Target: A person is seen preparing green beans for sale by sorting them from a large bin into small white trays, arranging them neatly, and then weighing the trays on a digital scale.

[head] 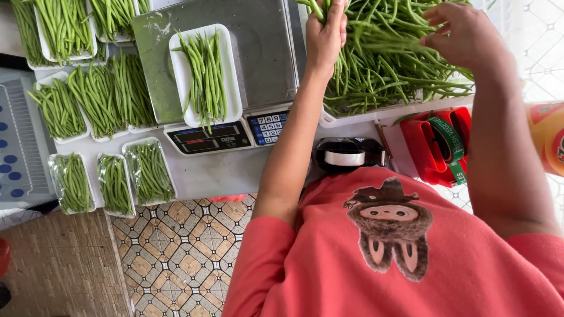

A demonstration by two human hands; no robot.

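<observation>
white table bears scale and bean trays; left hand fingers grasp loose beans, right hand released.

A white table is seen. A grey scale is set in its middle. Trays of green beans are laid by the left edge, and three wrapped trays along the near edge. A big tub of beans and a red tape holder are placed at the right end.
</observation>
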